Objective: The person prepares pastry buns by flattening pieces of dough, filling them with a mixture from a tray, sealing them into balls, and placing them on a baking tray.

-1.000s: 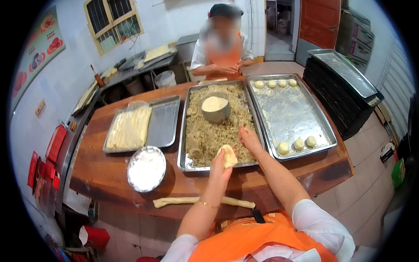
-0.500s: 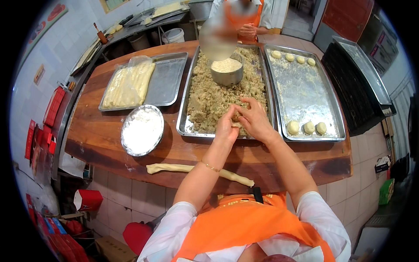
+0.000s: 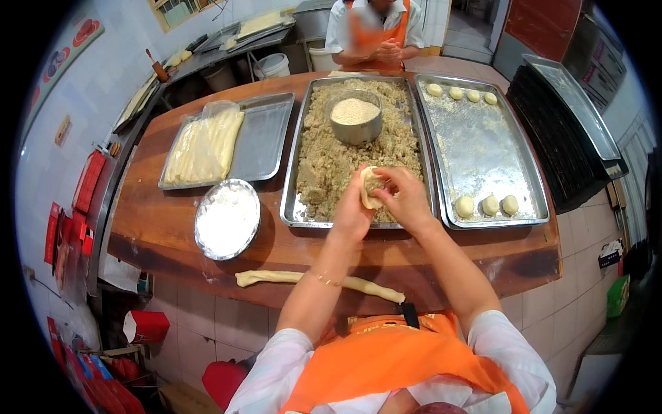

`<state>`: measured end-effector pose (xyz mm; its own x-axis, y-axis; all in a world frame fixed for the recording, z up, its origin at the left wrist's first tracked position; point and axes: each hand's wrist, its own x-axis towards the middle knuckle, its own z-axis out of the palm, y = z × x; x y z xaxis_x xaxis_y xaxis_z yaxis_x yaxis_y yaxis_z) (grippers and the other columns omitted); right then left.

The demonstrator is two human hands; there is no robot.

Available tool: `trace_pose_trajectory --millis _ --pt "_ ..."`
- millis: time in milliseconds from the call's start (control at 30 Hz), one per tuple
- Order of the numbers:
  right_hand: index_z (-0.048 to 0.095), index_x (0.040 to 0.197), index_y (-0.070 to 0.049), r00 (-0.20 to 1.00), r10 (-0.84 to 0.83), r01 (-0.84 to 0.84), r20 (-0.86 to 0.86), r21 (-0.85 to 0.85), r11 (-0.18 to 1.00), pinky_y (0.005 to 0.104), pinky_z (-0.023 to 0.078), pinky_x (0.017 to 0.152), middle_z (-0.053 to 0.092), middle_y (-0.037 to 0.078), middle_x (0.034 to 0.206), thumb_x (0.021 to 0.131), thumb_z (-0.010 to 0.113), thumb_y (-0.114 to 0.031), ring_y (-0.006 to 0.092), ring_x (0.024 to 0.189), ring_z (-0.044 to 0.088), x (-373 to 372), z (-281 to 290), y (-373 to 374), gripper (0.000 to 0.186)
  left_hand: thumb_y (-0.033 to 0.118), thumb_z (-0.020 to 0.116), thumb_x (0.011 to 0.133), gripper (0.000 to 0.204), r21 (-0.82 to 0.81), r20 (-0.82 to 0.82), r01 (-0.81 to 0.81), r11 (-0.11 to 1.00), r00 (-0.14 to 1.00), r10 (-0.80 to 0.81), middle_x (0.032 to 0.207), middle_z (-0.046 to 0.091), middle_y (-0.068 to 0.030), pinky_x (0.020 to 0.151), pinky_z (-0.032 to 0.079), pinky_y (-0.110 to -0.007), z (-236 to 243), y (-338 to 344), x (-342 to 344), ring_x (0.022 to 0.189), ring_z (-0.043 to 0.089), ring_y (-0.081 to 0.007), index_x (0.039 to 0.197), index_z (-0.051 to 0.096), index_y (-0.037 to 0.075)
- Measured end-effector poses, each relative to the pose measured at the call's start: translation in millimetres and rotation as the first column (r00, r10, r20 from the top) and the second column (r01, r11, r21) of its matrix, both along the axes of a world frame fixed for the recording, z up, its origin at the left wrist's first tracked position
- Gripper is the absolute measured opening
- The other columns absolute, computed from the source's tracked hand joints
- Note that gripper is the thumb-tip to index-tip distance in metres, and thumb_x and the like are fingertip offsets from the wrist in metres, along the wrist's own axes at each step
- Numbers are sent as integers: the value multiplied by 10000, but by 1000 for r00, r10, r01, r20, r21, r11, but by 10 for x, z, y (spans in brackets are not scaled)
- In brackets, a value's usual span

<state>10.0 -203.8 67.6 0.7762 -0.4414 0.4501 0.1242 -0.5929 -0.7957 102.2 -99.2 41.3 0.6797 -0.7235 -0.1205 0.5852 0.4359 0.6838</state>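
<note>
Over the near end of a tray of crumbly filling (image 3: 324, 141), my left hand (image 3: 352, 210) cups a dough wrapper (image 3: 369, 188) that curves around some filling. My right hand (image 3: 404, 195) has its fingers and thumb at the wrapper's edge and inside, closed on it. A metal bowl of pale grains (image 3: 355, 112) sits on the filling just beyond my hands. Beneath my left forearm, a long rope of dough (image 3: 369, 287) lies along the table's near edge.
A tray (image 3: 483, 159) at right holds several round dough balls (image 3: 465, 205). A bowl of white flour (image 3: 227, 219) stands at left, near a tray with plastic-covered dough strips (image 3: 207, 145). Across the wooden table (image 3: 158, 234) is a person in an orange apron (image 3: 396, 34). Stacked black trays (image 3: 552, 138) stand at right.
The dough wrapper has come into view between my hands, its filled hollow showing. My right fingers have moved down onto its edge. The view has shifted slightly.
</note>
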Motion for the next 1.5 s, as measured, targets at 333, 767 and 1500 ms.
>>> trace_pose_trajectory --millis 333,767,1500 --pt "695 1070 -52 999 -39 35 -3 -362 932 347 556 786 672 118 1014 844 716 9 283 896 673 -92 -93 278 235 331 388 1068 432 -209 -248 -19 978 968 -34 1043 670 -153 927 530 -384 -237 -114 -142 978 647 -240 1082 628 -28" --pt "541 1440 -99 948 218 -229 -230 -22 973 425 335 1167 308 221 1595 920 662 -233 391 1440 364 33 -462 -186 550 397 544 1034 331 -166 -637 -160 973 770 18 1124 640 -111 889 573 -438 -593 -407 -47 1026 642 -278 1154 586 91" --pt "510 1438 -66 953 203 -173 -223 151 973 389 399 1123 526 185 1451 897 590 -84 313 1343 509 -51 -443 -103 547 378 524 1050 370 -181 -531 -115 977 847 2 1231 627 -85 992 529 -417 -521 -289 -273 1139 610 -241 1290 564 98"
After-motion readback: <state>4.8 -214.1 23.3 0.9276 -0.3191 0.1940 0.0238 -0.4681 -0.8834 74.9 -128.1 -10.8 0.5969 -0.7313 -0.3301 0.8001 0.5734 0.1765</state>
